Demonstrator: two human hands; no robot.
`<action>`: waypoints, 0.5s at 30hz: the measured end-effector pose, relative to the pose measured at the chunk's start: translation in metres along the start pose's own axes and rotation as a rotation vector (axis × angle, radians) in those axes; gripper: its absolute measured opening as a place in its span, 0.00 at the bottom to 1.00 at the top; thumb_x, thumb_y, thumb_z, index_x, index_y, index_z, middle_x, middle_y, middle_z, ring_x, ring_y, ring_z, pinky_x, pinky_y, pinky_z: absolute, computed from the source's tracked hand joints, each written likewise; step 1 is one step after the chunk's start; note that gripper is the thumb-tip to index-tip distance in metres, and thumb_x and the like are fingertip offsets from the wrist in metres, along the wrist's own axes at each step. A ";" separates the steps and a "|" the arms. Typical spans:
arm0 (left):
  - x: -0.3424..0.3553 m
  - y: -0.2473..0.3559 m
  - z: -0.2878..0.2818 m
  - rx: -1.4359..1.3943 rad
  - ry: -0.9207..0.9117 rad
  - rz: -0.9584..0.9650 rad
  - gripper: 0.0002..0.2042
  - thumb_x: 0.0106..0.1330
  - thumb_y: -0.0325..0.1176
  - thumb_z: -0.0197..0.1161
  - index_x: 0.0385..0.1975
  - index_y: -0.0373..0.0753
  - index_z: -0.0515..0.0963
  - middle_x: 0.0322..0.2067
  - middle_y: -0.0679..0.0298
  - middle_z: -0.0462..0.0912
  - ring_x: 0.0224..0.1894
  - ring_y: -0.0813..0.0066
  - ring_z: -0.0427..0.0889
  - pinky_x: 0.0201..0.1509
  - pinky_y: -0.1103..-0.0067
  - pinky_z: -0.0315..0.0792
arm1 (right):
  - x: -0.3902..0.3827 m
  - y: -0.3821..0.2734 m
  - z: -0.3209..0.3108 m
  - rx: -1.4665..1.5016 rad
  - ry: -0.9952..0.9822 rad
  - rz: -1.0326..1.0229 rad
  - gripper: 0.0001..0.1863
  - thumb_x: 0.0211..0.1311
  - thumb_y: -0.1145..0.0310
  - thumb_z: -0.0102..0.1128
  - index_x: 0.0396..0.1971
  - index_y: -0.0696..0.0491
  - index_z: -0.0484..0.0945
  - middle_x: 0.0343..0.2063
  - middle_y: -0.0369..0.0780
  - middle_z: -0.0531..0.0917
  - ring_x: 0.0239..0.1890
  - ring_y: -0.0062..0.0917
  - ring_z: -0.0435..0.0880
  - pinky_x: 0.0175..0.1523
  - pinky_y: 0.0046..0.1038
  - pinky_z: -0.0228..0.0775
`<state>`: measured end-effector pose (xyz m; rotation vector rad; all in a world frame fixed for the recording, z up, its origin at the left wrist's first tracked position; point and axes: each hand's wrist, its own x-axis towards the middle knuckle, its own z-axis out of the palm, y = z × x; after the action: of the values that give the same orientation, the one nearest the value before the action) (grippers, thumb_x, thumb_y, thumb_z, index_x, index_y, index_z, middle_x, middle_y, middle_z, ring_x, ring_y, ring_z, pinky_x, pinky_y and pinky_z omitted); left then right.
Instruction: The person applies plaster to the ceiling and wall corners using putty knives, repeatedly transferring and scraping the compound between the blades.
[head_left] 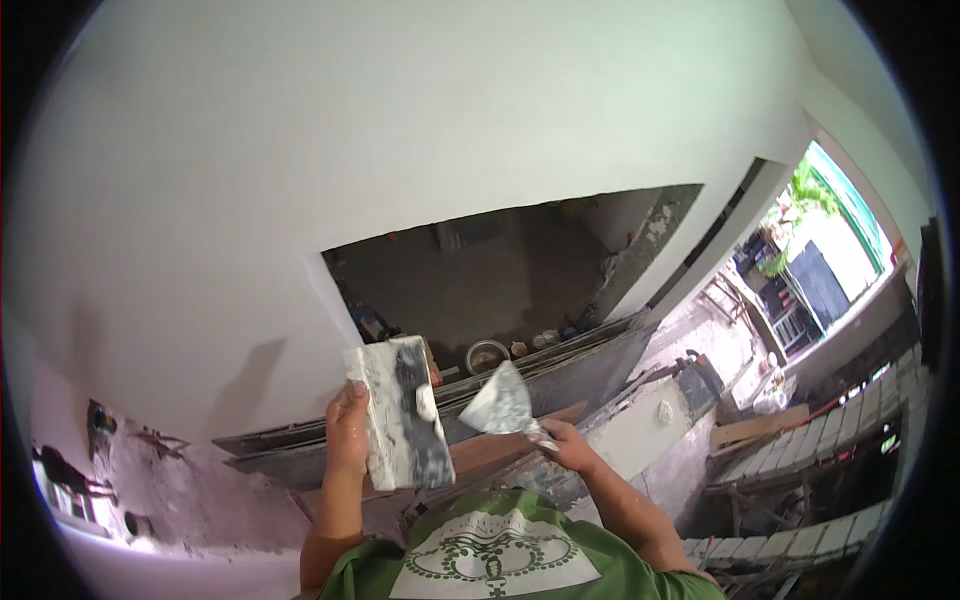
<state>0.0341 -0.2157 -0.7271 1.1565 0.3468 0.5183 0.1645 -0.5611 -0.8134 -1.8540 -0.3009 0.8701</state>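
Observation:
My left hand (347, 432) is closed around the left edge of a flat board smeared with white plaster (382, 425), which I hold tilted up before me. A dark grey strip shows along its right half, with a white lump on it. In my right hand (567, 446) is a wide putty knife (503, 402), gripped by the handle. Its fan-shaped blade, coated with whitish plaster, points up and left. Blade and board are apart. Past both tools stands a smooth white wall (480, 120) with a wide opening in it.
Long boards (590, 365) lie below the opening, with a round metal bowl (487, 356) near its sill. On the right are a pale plank (640, 430) and scaffold-like slatted platforms (830, 440). A window-like opening (830, 240) lets in daylight. The floor (190, 490) is dusty.

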 end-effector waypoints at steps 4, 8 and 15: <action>-0.006 -0.004 -0.013 0.262 0.236 0.190 0.17 0.75 0.43 0.55 0.46 0.32 0.76 0.36 0.66 0.80 0.39 0.81 0.74 0.48 0.81 0.68 | -0.029 -0.008 0.025 0.168 0.014 -0.118 0.19 0.65 0.55 0.63 0.45 0.55 0.78 0.31 0.40 0.82 0.32 0.25 0.78 0.40 0.30 0.70; -0.024 -0.034 0.001 0.246 0.352 0.271 0.18 0.76 0.44 0.53 0.47 0.31 0.74 0.37 0.65 0.78 0.39 0.79 0.74 0.48 0.79 0.68 | -0.045 -0.035 0.077 -0.409 -0.024 -0.321 0.21 0.66 0.53 0.61 0.48 0.56 0.77 0.38 0.50 0.83 0.41 0.50 0.81 0.46 0.40 0.71; -0.051 -0.043 0.000 0.687 0.156 0.559 0.17 0.76 0.41 0.50 0.46 0.31 0.74 0.30 0.51 0.82 0.31 0.53 0.84 0.35 0.69 0.75 | -0.040 -0.055 0.095 -0.289 0.000 -0.212 0.22 0.67 0.53 0.59 0.48 0.58 0.77 0.41 0.54 0.82 0.45 0.54 0.79 0.47 0.42 0.71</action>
<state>0.0011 -0.2572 -0.7674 1.9033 0.3443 1.0300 0.0812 -0.4927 -0.7684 -2.0405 -0.6393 0.7086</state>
